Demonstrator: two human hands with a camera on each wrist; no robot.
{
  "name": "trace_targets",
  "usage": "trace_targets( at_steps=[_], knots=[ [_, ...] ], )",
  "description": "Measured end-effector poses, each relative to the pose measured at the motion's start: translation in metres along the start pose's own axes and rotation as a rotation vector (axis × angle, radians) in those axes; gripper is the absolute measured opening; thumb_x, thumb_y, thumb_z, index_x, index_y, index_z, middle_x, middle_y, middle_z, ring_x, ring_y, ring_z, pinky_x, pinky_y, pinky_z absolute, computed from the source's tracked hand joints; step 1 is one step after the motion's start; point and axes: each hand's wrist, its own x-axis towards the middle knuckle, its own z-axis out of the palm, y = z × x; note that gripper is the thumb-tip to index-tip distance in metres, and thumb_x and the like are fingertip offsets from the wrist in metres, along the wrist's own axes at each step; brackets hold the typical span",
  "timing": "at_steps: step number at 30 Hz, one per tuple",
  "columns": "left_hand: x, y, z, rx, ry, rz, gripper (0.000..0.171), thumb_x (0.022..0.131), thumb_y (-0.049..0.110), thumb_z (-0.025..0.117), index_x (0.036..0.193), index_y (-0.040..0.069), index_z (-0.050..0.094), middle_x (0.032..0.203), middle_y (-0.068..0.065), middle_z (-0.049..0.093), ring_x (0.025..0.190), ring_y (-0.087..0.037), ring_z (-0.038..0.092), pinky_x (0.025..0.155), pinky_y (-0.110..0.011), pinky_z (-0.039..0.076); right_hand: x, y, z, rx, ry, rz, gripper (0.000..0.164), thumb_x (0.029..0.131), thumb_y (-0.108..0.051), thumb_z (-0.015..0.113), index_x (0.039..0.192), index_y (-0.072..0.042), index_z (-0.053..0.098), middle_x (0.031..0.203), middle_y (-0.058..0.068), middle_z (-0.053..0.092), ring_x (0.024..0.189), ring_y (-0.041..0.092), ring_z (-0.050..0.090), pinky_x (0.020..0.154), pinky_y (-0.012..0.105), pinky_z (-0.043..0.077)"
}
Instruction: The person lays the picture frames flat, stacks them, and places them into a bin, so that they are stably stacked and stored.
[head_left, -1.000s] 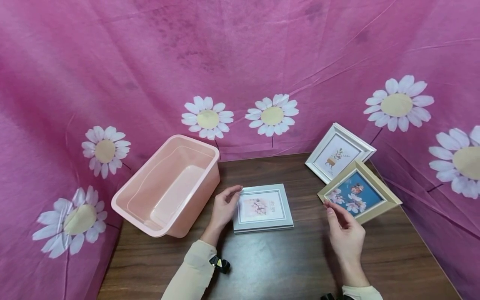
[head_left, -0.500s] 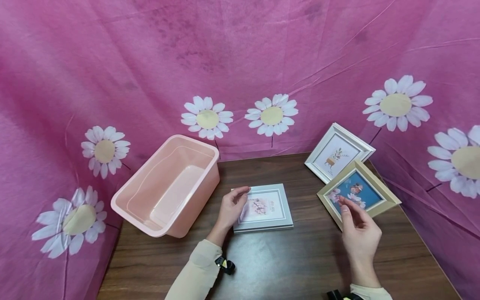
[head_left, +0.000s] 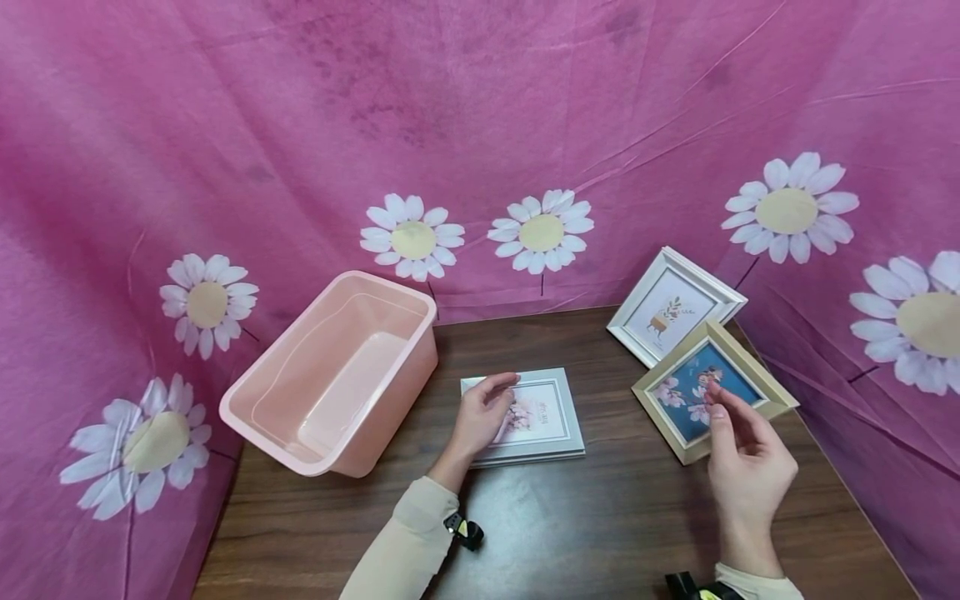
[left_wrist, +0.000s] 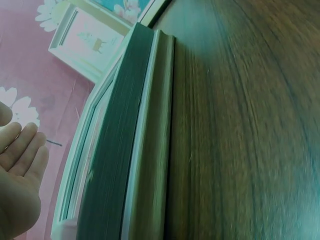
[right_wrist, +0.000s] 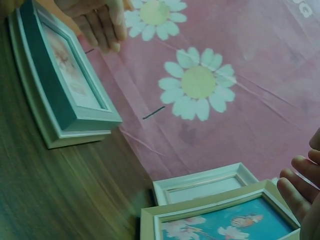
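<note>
In the head view my left hand (head_left: 483, 417) is over the left side of a pale grey picture frame (head_left: 558, 425) with a pink blossom print. The left wrist view shows this frame lying flat on a second, light wooden frame (left_wrist: 155, 150), the loosely bent fingers (left_wrist: 22, 150) apart from both. To the right, my right hand (head_left: 750, 467) is in front of a beige picture frame (head_left: 675, 437) with a blue butterfly-and-blossom picture. Its fingers are loosely bent and hold nothing. Behind the beige frame is a white picture frame (head_left: 630, 337) with a plant print, partly overlapped.
A pink plastic tub (head_left: 431, 358) stands on the left of the dark wooden table (head_left: 555, 533). Pink cloth (head_left: 480, 108) with large daisies hangs around the back and sides. Black straps (head_left: 468, 533) are on the wrists.
Both hands have shifted to the right: the left further over the grey frame, the right across the beige frame from its lower left edge. The frames and tub stay in place.
</note>
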Motion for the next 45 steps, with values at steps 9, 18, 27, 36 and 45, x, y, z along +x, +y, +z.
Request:
trace_targets(
  at_steps=[9,18,27,36,45],
  knots=[
    [0.0,0.003,0.012,-0.019,-0.05,-0.015,0.032,0.103,-0.005,0.059,0.132,-0.012,0.069,0.133,-0.033,0.071,0.131,-0.05,0.065,0.103,-0.013,0.05,0.009,-0.004,-0.006,0.325,0.061,-0.035,0.027,0.093,0.018,0.068,0.115,0.032,0.064,0.105,0.009,0.085,0.094,0.013,0.081,0.089,0.018,0.062],
    [0.001,0.004,0.022,0.006,-0.083,-0.014,0.032,0.103,-0.003,0.059,0.132,-0.012,0.068,0.135,-0.033,0.07,0.123,-0.052,0.067,0.093,-0.017,0.055,0.021,-0.013,-0.014,0.413,0.159,-0.05,0.028,0.089,0.02,0.07,0.113,0.034,0.063,0.104,0.017,0.084,0.091,0.017,0.082,0.085,0.019,0.063],
    [0.001,0.003,0.036,0.04,-0.135,0.027,0.032,0.101,-0.006,0.061,0.131,-0.013,0.068,0.134,-0.033,0.07,0.128,-0.051,0.066,0.112,-0.036,0.056,0.027,-0.02,-0.019,0.396,0.233,-0.079,0.024,0.088,0.019,0.069,0.108,0.032,0.067,0.1,0.018,0.084,0.09,0.019,0.081,0.086,0.02,0.064],
    [0.003,0.004,0.05,0.064,-0.155,0.057,0.031,0.101,-0.003,0.062,0.129,-0.011,0.071,0.132,-0.03,0.073,0.127,-0.047,0.069,0.112,-0.038,0.057,0.03,-0.029,-0.021,0.116,0.309,-0.095,0.024,0.09,0.007,0.072,0.109,0.023,0.074,0.102,0.006,0.085,0.089,0.006,0.078,0.084,0.012,0.058],
    [0.001,0.01,0.059,0.079,-0.2,0.031,0.032,0.101,-0.002,0.061,0.132,-0.006,0.071,0.136,-0.029,0.071,0.13,-0.044,0.068,0.116,-0.039,0.054,0.035,-0.003,-0.04,-0.271,0.262,0.045,0.03,0.094,-0.006,0.074,0.123,-0.001,0.08,0.108,-0.017,0.081,0.094,-0.009,0.072,0.089,0.008,0.054]
  ],
)
